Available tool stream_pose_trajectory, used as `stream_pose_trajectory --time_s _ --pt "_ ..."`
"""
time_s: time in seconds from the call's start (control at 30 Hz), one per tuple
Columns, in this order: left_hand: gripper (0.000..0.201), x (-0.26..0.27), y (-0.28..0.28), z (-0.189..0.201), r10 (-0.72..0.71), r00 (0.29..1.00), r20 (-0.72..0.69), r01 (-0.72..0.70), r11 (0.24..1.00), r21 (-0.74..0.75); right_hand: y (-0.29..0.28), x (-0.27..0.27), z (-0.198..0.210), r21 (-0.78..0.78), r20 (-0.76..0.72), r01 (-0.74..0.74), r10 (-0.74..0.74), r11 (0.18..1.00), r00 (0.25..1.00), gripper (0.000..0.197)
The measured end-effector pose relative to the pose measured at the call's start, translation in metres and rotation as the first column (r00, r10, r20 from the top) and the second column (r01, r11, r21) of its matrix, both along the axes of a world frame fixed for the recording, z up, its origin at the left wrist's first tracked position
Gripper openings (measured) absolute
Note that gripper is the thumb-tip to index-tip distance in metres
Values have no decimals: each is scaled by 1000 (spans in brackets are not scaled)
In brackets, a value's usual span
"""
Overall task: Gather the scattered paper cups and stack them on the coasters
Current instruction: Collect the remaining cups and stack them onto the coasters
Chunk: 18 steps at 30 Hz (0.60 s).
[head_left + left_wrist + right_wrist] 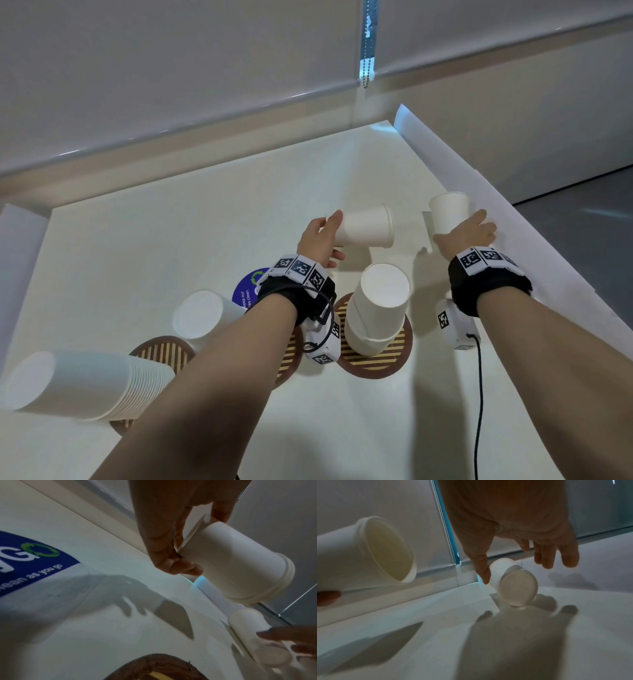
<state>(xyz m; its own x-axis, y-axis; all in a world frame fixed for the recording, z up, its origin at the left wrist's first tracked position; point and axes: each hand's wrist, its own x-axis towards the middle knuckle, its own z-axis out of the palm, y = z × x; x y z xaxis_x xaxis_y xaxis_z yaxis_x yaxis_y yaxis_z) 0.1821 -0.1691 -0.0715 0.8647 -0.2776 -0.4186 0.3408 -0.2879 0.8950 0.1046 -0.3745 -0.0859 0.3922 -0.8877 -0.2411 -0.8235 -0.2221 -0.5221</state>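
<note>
My left hand [329,236] grips a white paper cup [366,226] by its base and holds it sideways above the table, mouth pointing right. In the left wrist view the fingers [180,555] pinch the base of that cup [231,563]. Another cup [448,212] lies on its side at the far right. My right hand [469,229] hovers over it with straight, spread fingers. In the right wrist view the thumb [482,572] sits beside this cup [513,582] without gripping it. A short upside-down cup stack [376,308] stands on a round slatted coaster [373,359].
At the near left a tall stack of cups [85,387] leans over a coaster, and an upturned cup [202,318] stands beside another coaster [161,353]. A blue sticker [246,287] lies on the table. Curled paper [479,192] lines the right edge. A black cable [479,394] trails down.
</note>
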Motion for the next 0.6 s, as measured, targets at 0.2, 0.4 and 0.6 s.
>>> stream_pose_trajectory --time_s 0.2,0.4,0.6 --pt "50 0 -1 -3 24 999 24 -25 1000 12 -2 10 3 -103 99 -191 201 976 974 78" --pt "49 2 0 -9 30 999 35 -31 999 24 6 18 -11 8 31 -231 231 973 972 82" --pt "48 -1 1 -7 58 998 37 -59 998 19 11 17 -18 70 38 -185 182 980 983 64"
